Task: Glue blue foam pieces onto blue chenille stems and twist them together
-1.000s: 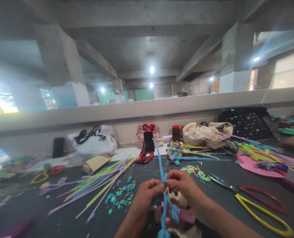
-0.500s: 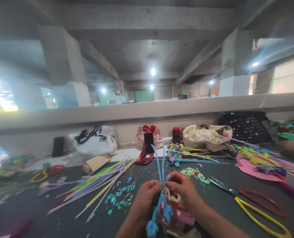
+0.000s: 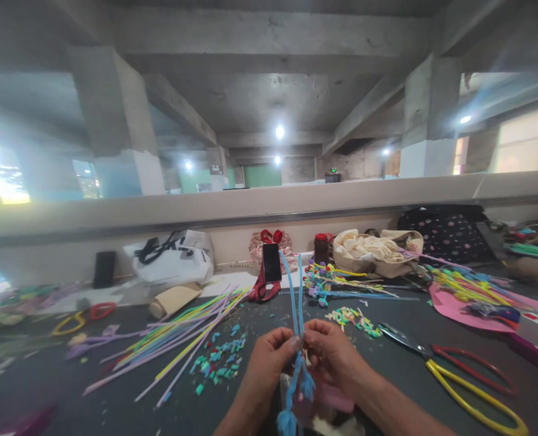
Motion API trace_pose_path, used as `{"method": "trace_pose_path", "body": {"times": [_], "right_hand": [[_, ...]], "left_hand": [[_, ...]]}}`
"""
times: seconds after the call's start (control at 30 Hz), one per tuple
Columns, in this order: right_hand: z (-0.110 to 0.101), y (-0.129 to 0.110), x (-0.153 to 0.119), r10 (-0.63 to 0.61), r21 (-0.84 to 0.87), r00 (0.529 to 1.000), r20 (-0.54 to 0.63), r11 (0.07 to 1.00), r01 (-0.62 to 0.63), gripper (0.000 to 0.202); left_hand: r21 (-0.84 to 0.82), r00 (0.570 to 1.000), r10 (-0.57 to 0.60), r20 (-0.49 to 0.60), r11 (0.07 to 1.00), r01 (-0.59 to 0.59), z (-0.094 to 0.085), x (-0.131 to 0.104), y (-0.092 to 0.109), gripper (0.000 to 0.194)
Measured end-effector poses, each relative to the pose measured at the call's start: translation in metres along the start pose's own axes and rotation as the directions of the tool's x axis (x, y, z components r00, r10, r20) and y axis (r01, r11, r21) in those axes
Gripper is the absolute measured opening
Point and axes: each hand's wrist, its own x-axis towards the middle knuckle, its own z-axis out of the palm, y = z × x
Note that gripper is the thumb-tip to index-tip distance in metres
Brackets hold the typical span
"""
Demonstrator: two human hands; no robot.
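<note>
Blue pipe cleaners (image 3: 300, 297) stand upright between my hands, two long ends pointing away from me. Below my fingers they hang down and finish in fluffy blue tufts (image 3: 287, 421). My left hand (image 3: 269, 357) pinches them from the left with thumb and forefinger. From the right, my right hand (image 3: 330, 348) pinches the same spot, its fingertips close to the left thumb. The exact crossing of the stems is hidden by the fingers. Beneath the hands lies something pink and cream, partly covered, that I cannot make out.
Loose pipe cleaners (image 3: 182, 339) in several colours lie at left, beside blue-green clippings (image 3: 221, 357). Scissors with red and yellow handles (image 3: 473, 406) rest at right. A phone (image 3: 271, 263), a red-lidded jar (image 3: 322, 248), a cloth-filled basket (image 3: 373, 251) and a white bag (image 3: 171, 260) line the back.
The bent short blue end by my right fingers no longer shows. My right hand has closed in on the stems, and the long ends reach slightly higher.
</note>
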Motion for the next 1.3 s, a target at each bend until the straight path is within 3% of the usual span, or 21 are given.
{"method": "trace_pose_path", "body": {"times": [0.17,0.3,0.37,0.5,0.67,0.8,0.9,1.07,1.13,1.3], "right_hand": [[0.002,-0.006,-0.002,-0.172,-0.31,0.981,-0.088,0.941,0.137,0.006],[0.008,-0.015,-0.01,-0.33,-0.591,0.944,-0.021,0.766,0.255,0.015],[0.009,-0.019,-0.013,-0.36,-0.637,0.933,0.004,0.718,0.28,0.016],[0.006,-0.02,-0.011,-0.226,-0.493,0.974,0.02,0.846,0.206,0.016],[0.002,-0.014,-0.006,-0.07,-0.225,0.998,-0.002,0.972,0.068,0.019],[0.0,-0.011,-0.003,-0.119,-0.124,0.99,0.072,0.984,0.128,0.015],[-0.002,-0.011,-0.002,-0.151,-0.089,0.983,0.104,0.983,0.161,0.013],[-0.005,-0.009,-0.002,-0.047,-0.025,0.985,0.164,0.998,0.052,0.017],[-0.007,-0.007,-0.001,-0.02,0.019,0.984,0.178,1.0,0.017,0.019],[-0.009,-0.002,0.002,-0.088,0.067,0.992,0.089,0.994,0.082,0.019]], "left_hand": [[0.2,0.994,0.037,-0.107,0.98,-0.015,0.001,0.004,-0.001,0.019],[0.23,0.99,0.046,-0.135,0.973,-0.014,0.002,0.005,-0.001,0.018],[0.264,0.986,0.08,-0.144,0.964,-0.039,0.003,0.003,0.0,0.019],[0.284,0.982,0.108,-0.153,0.957,-0.061,0.006,0.001,0.001,0.021],[0.154,0.986,0.049,-0.16,0.988,-0.024,0.005,0.004,-0.003,0.026],[-0.069,0.996,-0.085,-0.023,0.994,0.083,0.003,0.004,-0.007,0.029],[-0.158,0.99,-0.123,0.062,0.979,0.131,0.0,0.003,-0.009,0.027],[-0.177,0.955,-0.223,0.196,0.95,0.258,-0.002,-0.001,-0.006,0.026],[-0.197,0.957,-0.213,0.199,0.948,0.251,0.0,-0.004,-0.005,0.025],[-0.17,0.978,-0.175,0.118,0.966,0.193,0.005,-0.003,-0.006,0.024]]}}
